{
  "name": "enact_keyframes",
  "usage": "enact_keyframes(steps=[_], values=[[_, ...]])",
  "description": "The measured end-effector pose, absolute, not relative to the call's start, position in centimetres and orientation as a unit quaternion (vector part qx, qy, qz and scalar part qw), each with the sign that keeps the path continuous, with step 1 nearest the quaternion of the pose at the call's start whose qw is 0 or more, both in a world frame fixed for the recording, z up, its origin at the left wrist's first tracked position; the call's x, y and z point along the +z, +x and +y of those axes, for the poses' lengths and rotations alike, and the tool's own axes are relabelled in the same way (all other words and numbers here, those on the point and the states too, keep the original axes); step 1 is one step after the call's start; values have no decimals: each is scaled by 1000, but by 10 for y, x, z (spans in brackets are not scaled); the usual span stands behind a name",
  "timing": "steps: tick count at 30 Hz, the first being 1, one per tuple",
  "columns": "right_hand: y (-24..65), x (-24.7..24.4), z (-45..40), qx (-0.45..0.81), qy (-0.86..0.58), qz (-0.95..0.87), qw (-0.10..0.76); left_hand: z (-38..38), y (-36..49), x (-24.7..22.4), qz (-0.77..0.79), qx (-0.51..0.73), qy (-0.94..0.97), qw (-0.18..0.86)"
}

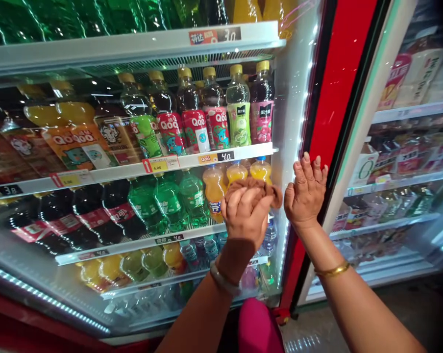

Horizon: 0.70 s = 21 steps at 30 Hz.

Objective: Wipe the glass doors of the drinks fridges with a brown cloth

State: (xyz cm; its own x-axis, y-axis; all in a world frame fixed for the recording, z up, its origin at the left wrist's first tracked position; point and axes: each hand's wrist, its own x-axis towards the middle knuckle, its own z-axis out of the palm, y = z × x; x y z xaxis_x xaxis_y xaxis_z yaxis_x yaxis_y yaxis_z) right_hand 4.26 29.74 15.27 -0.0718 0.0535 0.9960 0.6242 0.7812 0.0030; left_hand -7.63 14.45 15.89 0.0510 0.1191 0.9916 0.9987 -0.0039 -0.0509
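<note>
My left hand has its fingers wrapped over a bunched brown cloth, in front of the orange drink bottles in the drinks cooler. A grey bracelet circles that wrist. To its right, my right hand lies with fingers stretched out near the cooler's red frame, holding nothing. That wrist wears a gold bracelet. Whether the cloth touches glass cannot be made out for certain.
Shelves of bottles fill the cooler, with green soda and dark cola bottles at the left. A second cooler with a white frame stands at the right. Something pink shows below my hands.
</note>
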Motion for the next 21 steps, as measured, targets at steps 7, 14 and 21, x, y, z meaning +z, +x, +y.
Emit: enact_keyframes(steps=[7, 14, 21], values=[[42, 152, 296, -224, -267, -702, 622, 167, -58, 150, -499, -445, -568, 480], [43, 154, 296, -228, -257, -704, 622, 113, -81, 125, -566, -406, -598, 398], [44, 153, 297, -222, -243, -699, 635, 131, -87, 191, -556, -472, -484, 484]])
